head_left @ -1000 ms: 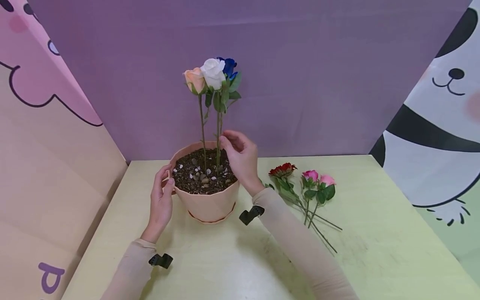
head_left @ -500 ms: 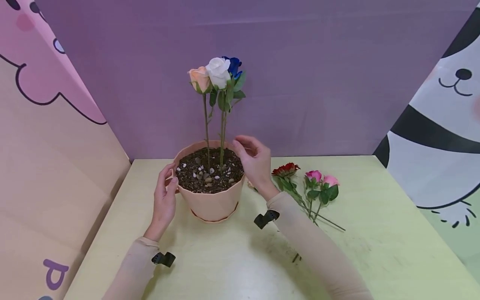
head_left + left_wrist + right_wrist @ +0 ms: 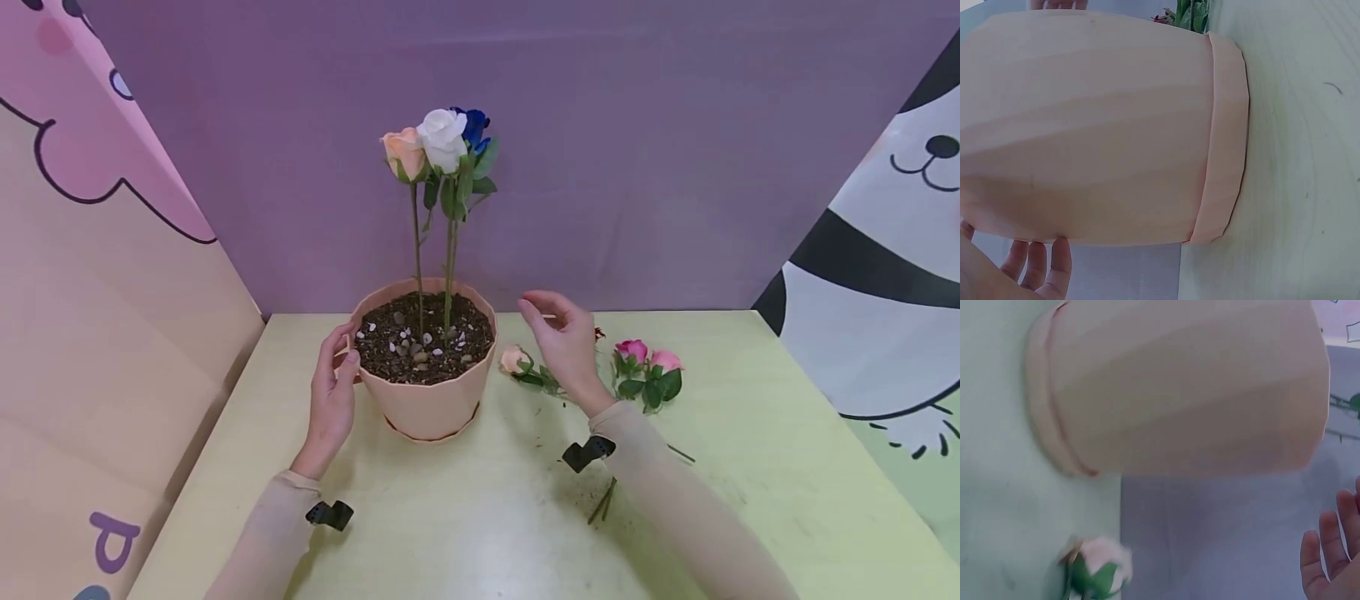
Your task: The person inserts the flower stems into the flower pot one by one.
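Observation:
A pink flowerpot (image 3: 427,404) filled with dark soil (image 3: 390,354) and pebbles stands on the table. Out of the soil rise a peach rose (image 3: 405,153), a white rose (image 3: 443,140) and a blue rose (image 3: 476,128) on upright stems. My left hand (image 3: 332,392) holds the pot's left side near the rim; in the left wrist view its fingertips touch the wall. My right hand (image 3: 566,346) hovers right of the pot, fingers loosely bent, holding nothing. Below it lies a pale peach rose (image 3: 514,359), also seen in the right wrist view as a rose (image 3: 1104,565).
Two pink roses (image 3: 648,358) lie on the table at the right, their stems partly behind my right forearm. A red flower (image 3: 599,333) is mostly hidden by my right hand. Purple cloth (image 3: 637,167) hangs behind, and soil crumbs dot the tabletop.
My right hand has left the flower stems and moved right, away from the pot, uncovering the pale peach rose on the table. My left hand has stayed at the pot.

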Demonstrator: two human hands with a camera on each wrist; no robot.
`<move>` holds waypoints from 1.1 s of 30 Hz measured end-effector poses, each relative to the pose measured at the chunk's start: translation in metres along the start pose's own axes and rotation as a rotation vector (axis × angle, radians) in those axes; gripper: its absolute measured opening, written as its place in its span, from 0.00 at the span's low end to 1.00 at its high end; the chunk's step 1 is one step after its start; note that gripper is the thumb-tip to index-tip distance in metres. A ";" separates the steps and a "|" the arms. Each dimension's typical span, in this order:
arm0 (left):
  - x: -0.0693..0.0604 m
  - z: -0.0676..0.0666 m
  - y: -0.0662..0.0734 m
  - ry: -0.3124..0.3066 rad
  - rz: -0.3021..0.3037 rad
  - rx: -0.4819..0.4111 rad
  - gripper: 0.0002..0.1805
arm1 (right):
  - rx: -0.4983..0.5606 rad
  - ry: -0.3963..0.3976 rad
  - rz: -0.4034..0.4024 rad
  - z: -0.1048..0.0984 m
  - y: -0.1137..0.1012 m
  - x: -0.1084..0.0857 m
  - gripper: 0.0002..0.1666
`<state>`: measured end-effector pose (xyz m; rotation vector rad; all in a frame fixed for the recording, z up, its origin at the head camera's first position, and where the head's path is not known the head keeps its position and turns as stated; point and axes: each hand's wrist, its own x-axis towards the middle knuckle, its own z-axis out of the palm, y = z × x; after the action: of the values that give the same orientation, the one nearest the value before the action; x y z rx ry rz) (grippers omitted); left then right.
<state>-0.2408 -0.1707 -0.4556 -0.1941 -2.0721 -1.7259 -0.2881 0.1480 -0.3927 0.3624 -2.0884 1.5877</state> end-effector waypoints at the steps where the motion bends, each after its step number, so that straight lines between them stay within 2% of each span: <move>1: 0.000 0.000 0.000 0.001 0.003 -0.003 0.25 | -0.007 -0.002 0.009 -0.004 0.002 -0.001 0.14; 9: 0.000 0.000 0.003 -0.010 -0.004 0.008 0.26 | -0.072 -0.009 0.067 -0.035 0.014 -0.012 0.14; 23: 0.000 0.001 0.002 -0.011 -0.020 -0.004 0.25 | -0.217 -0.067 0.180 -0.072 0.035 -0.036 0.21; 30: -0.001 0.000 0.003 0.001 -0.017 0.014 0.25 | -0.250 -0.035 0.178 -0.089 0.048 -0.047 0.20; 33: -0.003 0.000 0.003 -0.003 -0.025 0.012 0.25 | -0.245 -0.023 0.210 -0.096 0.054 -0.054 0.20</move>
<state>-0.2372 -0.1698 -0.4538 -0.1686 -2.0946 -1.7287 -0.2474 0.2510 -0.4459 0.0782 -2.3710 1.4194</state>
